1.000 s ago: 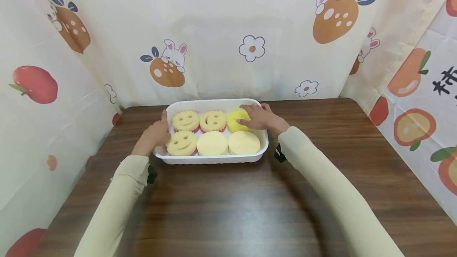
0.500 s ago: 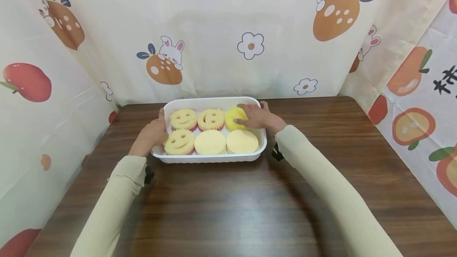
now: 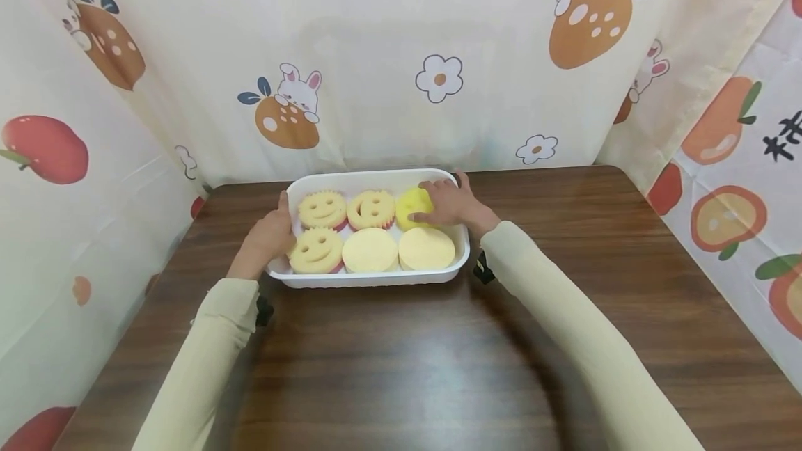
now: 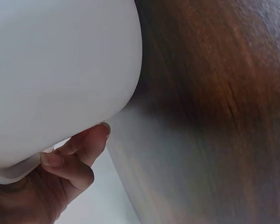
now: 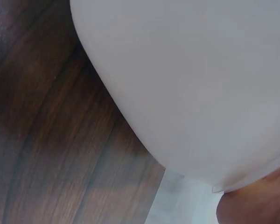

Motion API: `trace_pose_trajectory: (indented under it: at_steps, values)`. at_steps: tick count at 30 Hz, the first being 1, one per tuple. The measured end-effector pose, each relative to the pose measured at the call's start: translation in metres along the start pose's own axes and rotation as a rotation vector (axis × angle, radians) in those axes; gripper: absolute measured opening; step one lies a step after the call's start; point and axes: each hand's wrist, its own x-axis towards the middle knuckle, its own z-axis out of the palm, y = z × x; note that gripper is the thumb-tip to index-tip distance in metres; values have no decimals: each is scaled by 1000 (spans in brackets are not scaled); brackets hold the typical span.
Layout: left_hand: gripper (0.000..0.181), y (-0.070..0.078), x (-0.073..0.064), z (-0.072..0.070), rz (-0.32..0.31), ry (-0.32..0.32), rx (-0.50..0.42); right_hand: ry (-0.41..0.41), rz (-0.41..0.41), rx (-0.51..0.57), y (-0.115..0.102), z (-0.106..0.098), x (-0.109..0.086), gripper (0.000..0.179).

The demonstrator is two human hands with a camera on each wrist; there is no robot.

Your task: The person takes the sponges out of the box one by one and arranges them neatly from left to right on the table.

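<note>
A white tray (image 3: pixel 376 281) on the table holds several round sponges. My left hand (image 3: pixel 266 236) grips its left end. In the left wrist view, curled fingers (image 4: pixel 72 172) lie against the tray's outer wall, below the rim. At the right end, my right hand (image 3: pixel 450 204) reaches over the rim with thumb and fingers around a bright yellow round sponge (image 3: pixel 409 209), covering its right part. Another finger of that hand sticks out beyond the rim. In the right wrist view, only a little of the right hand (image 5: pixel 254 203) shows, beside the tray's wall.
Beside the yellow sponge are cream smiley-face sponges with pink undersides, one (image 3: pixel 322 209) at the back left. Two plain cream discs (image 3: pixel 370 250) lie in the front row. Patterned curtains (image 3: pixel 376 40) stand behind and at both sides of the brown wooden table (image 3: pixel 388 367).
The head view has shifted slightly. My right hand's outer finger has lifted a little at the rim. The left hand, the tray and the sponges stay in place.
</note>
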Motion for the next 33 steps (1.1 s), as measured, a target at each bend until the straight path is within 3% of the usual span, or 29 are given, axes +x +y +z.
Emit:
trace_pose_trajectory:
  at_steps: [9, 14, 24, 33]
  values:
    - [91, -1, -2, -1, -6, -3, 3, 16, -7, -24, -2, -3, 3, 93]
    - [91, 0, -1, -2, 11, 40, 21, 32, 1, -13, -5, -8, 3, 92]
    - [92, 2, -1, -1, -9, 25, 18, 53, 0, 186, -6, -9, 2, 99]
    - [95, 0, 1, -1, 25, 18, 8, 78, -4, 260, -5, -5, 2, 101]
